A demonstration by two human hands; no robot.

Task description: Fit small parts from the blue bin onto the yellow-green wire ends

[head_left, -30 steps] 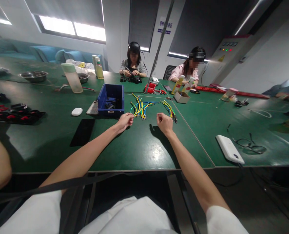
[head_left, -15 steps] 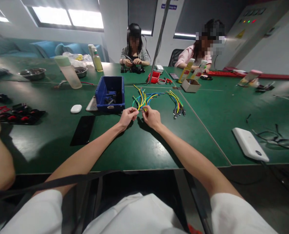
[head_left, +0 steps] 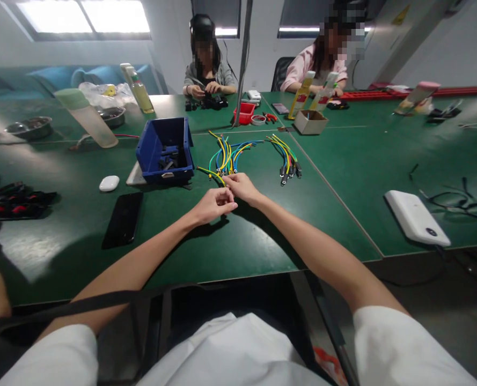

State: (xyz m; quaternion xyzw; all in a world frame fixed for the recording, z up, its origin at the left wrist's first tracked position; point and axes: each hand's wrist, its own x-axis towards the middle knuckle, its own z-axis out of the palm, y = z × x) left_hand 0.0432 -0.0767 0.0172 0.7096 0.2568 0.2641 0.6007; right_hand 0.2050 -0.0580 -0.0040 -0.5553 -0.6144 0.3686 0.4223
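My right hand (head_left: 242,187) pinches the end of a yellow-green wire (head_left: 209,172), which sticks out to the left of its fingertips. Just below and to the left, my left hand (head_left: 213,207) is closed with curled fingers; whatever may be in them is too small to make out. Beyond my hands lies a loose pile of yellow, blue and green wires (head_left: 225,154) with small metal end terminals. To its right, a second bunch of wires (head_left: 287,153) has black sleeves at the near ends.
A blue bin (head_left: 166,147) with black parts stands left of the wires. Nearby lie a black phone (head_left: 123,220) and a white case (head_left: 109,183). On the right are a white power bank (head_left: 417,217) and glasses (head_left: 459,201). Two people sit across the green table (head_left: 335,177).
My left hand has drawn back toward me, away from the pile. My right hand now has a yellow-green wire in its fingertips. The camera view has shifted slightly.
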